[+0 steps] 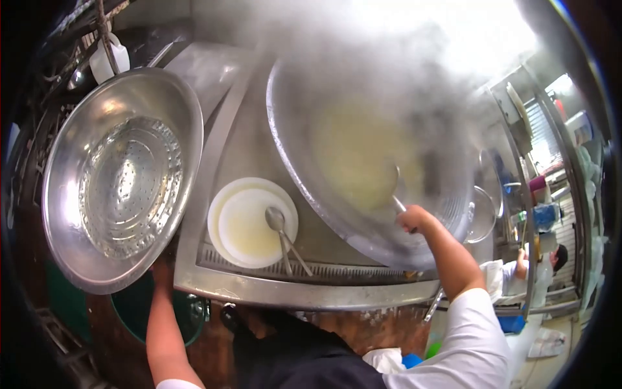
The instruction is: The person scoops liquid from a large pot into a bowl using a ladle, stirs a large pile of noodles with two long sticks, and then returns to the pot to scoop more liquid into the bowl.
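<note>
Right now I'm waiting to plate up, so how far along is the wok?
Done: the wok steams hard around pale liquid. In hand: the right hand works a ladle in it; the left hand holds the perforated strainer bowl tilted, nothing in it. Left: nothing strained, and the white plate holds only spoons.

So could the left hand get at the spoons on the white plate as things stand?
Probably not right away: the left hand is under the big metal colander bowl, gripping its rim. Once freed, the path to the spoons on the white plate looks clear.
</note>
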Motion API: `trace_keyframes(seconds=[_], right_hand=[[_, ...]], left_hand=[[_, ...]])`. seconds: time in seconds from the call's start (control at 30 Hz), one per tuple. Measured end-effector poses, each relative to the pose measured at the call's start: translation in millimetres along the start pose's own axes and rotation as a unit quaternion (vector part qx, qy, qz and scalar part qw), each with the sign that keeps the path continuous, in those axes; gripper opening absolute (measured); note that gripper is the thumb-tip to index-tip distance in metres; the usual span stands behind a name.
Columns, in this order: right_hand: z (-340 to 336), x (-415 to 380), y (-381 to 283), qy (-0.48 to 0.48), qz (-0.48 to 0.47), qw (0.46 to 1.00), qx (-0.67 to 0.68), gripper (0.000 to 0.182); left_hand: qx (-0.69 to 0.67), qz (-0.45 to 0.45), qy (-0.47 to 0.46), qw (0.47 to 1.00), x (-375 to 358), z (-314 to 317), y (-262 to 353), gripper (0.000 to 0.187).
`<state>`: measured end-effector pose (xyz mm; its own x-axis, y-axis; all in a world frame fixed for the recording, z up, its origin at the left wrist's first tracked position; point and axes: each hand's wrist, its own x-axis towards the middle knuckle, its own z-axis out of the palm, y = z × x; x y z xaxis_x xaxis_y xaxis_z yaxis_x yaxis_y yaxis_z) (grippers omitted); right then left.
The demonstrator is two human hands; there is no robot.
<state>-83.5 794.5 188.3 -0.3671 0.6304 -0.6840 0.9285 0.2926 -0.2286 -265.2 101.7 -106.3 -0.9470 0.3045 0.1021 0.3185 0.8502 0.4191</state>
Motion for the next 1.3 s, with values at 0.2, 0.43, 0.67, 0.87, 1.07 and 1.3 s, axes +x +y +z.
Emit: trace_keyframes(seconds=[0.2, 0.43, 0.67, 0.87, 1.07, 1.3], right_hand=[[26, -49, -16, -0.113, -0.045, 0.972, 0.201, 0.016], [30, -155, -16, -0.151, -0.122, 0.944, 0.267, 0.024], [50, -217, -21, -0.110, -0.192, 0.938, 0.266, 0.026], [66, -243, -30, -0.047, -0.217, 0.941, 0.255, 0.021], [77, -258, -35, 0.003, -0.206, 0.954, 0.217, 0.025], [88, -262, -31, 0.039, -0.215, 0.954, 0.208, 0.027]], left_hand=[[-0.118, -0.240, -0.145, 0.953, -135, -83, 38, 0.064], [-0.071, -0.460, -0.617, 0.635, -307, -142, 36, 0.040], [-0.262, -0.557, -0.445, 0.650, -307, -129, 17, 0.024], [-0.353, -0.466, -0.315, 0.748, -225, -144, 66, 0.023], [-0.342, -0.467, -0.354, 0.734, -245, -135, 43, 0.028], [-0.250, -0.612, -0.339, 0.669, -317, -148, -2, 0.023]])
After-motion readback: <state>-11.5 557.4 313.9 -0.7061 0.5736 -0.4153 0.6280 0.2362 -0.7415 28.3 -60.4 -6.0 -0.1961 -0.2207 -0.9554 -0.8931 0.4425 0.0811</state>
